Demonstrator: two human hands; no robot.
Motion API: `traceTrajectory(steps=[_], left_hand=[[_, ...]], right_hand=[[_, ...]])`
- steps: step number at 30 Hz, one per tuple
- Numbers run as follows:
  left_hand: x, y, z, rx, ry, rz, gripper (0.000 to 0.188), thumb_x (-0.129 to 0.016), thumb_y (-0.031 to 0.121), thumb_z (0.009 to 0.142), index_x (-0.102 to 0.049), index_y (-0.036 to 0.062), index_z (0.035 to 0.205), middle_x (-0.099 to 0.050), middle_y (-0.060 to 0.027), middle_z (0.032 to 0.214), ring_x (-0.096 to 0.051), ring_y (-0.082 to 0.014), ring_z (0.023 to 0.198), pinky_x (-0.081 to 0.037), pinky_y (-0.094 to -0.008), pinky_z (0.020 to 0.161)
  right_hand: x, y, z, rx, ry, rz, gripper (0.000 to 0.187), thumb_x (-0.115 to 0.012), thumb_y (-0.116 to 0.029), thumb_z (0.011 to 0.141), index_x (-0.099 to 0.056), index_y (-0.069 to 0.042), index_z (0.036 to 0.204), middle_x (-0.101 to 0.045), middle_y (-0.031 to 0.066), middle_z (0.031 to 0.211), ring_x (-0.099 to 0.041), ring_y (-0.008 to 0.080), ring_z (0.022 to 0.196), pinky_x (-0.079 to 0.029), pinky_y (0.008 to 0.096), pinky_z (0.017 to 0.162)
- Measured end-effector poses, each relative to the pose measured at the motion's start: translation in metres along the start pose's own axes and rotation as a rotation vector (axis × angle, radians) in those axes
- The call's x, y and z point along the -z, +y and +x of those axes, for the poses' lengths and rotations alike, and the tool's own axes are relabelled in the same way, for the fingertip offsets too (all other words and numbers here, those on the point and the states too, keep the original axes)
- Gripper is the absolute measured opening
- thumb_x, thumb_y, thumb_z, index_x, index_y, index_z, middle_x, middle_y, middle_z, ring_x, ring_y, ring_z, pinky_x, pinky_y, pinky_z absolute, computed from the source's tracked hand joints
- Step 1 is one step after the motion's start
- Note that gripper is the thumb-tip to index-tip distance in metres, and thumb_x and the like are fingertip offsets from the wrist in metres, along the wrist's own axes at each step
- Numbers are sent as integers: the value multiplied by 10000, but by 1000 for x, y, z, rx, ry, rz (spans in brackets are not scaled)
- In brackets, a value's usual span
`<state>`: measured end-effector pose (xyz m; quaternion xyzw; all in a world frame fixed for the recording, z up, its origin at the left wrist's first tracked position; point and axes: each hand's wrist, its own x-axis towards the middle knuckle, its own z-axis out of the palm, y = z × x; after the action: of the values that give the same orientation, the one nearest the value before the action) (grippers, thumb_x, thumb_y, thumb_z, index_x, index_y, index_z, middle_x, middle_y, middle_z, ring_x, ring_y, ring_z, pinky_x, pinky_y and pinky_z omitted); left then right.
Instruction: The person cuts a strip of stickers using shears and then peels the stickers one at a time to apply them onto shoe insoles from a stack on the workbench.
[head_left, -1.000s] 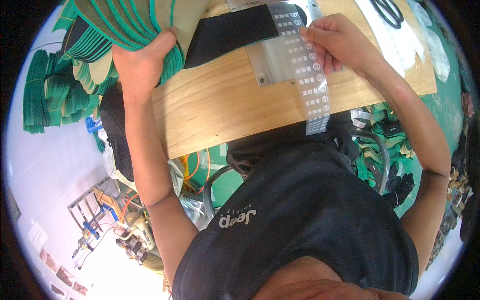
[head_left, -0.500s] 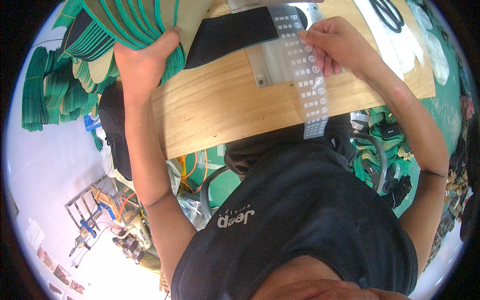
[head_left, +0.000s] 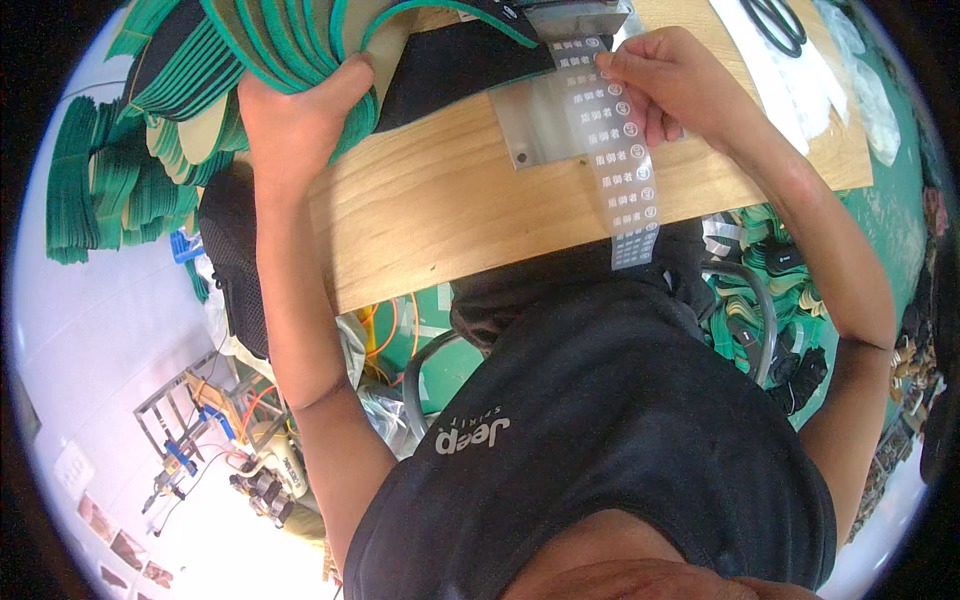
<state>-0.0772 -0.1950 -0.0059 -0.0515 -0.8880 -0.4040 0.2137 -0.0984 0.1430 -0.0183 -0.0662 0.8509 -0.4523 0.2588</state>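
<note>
A fanned stack of green-edged insoles [head_left: 290, 40] is gripped in my left hand [head_left: 300, 115], its fingers mostly hidden beneath them. One insole with a small white mark bends up from this stack, its green edge arching rightward. Below it lies a black insole [head_left: 460, 75], partly over a metal plate [head_left: 535, 135]. My right hand [head_left: 675, 80] pinches a clear strip [head_left: 622, 155] with rows of white print. The strip runs across the plate and hangs over the table's near edge.
A metal block [head_left: 580, 18] sits above the plate at the far edge. Bundled green insoles [head_left: 95, 190] are stacked at the left. Black-handled scissors [head_left: 775, 25] rest on white sheets [head_left: 800, 90] to the right. The wooden table [head_left: 430, 220] ends close before me.
The marked insole has come off the plate leftward and curled up near my left hand. A metal block now shows above the plate. My right hand stays nearly in place.
</note>
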Motion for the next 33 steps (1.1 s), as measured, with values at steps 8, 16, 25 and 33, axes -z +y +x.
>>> traceTrajectory(steps=[8,16,25,33], left_hand=[[-15,22,-17,-75,-1,-20,293,-811,202,721,-691,0,896,-725,-122,772,-694,-179,711,-562,-331,724],[-4,17,-26,-41,-201,85,693,-899,395,680,-610,-33,1142,-691,-187,1118,-678,-287,1004,-518,-371,904],[19,8,30,108,-815,-509,1099,-802,265,793,-109,28,1613,-179,-134,1671,-138,-262,1544,-138,-382,1236],[-3,34,32,2,-844,382,789,-829,529,698,-643,-62,1186,-681,-220,1193,-664,-303,1094,-513,-385,958]], right_hand=[[-3,14,12,48,45,-1,356,-551,-335,1038,-637,-61,827,-601,12,573,-559,79,411,-376,202,359],[14,33,13,202,4,43,249,-552,-284,1039,-679,-72,1007,-639,31,715,-581,81,523,-411,202,446],[134,40,10,559,881,-230,275,-672,-222,941,-639,24,1059,-666,75,885,-631,145,798,-520,298,709],[-33,-31,-51,1155,247,-377,265,-671,-176,931,-622,-47,1157,-663,140,1013,-647,304,925,-525,409,810]])
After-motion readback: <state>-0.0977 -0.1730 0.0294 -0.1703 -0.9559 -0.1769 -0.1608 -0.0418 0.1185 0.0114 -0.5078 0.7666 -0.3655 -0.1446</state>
